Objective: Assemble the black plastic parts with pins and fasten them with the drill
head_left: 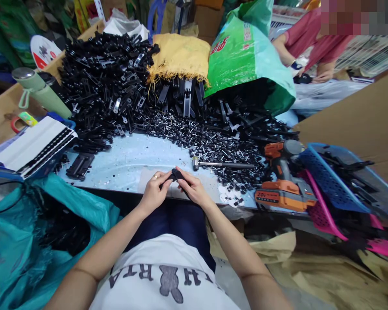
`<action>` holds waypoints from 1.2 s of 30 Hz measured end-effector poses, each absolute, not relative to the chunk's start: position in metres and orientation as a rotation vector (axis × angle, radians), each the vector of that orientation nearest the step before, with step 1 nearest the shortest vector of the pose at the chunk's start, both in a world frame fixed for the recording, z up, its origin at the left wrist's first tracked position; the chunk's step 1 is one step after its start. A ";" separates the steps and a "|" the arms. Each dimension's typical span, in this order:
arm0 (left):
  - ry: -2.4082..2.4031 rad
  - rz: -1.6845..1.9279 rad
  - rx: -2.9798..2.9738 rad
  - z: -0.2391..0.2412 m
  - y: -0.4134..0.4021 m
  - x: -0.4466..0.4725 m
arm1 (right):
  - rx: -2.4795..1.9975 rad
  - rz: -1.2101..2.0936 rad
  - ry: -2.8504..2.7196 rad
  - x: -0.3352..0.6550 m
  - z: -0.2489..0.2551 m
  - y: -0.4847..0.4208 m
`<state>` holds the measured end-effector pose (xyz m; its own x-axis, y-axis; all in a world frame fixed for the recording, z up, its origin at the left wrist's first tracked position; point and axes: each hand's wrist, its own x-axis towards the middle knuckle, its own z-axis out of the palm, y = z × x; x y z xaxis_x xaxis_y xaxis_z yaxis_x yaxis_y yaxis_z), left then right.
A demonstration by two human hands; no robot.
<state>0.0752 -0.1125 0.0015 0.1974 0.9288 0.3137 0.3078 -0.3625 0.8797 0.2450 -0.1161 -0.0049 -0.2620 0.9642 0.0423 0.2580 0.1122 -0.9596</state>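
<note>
Between my two hands, just above the table's front edge, is a small black plastic part point(175, 174). My left hand point(155, 189) pinches it from the left, a ring on one finger. From the right, my right hand point(192, 186) grips it, fingertips close to those of the left. Its exact kind is mostly hidden by my fingers. A small hammer point(224, 164) with a dark handle lies right of my hands. Behind it spread many loose screws and small black pieces point(181, 131). A heap of black plastic parts point(106, 77) rises at the back left.
An orange cordless drill point(283, 176) stands at the right, beside a blue basket point(336, 181) of black parts. Bags, one yellow point(181, 56) and one green point(233, 56), lie behind. A green bottle point(42, 90) stands left. Across the table, a person in red point(313, 47) handles something dark.
</note>
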 end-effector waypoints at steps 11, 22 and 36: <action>1.264 1.518 1.860 0.007 -0.116 0.101 | -1.280 0.773 -1.641 0.220 -0.006 -0.135; 1.563 0.890 2.102 -0.028 -0.107 0.085 | -1.878 0.126 -2.218 0.308 0.000 -0.069; 0.997 0.157 2.640 -0.014 -0.062 0.127 | -2.334 -0.393 -2.053 0.406 0.013 -0.047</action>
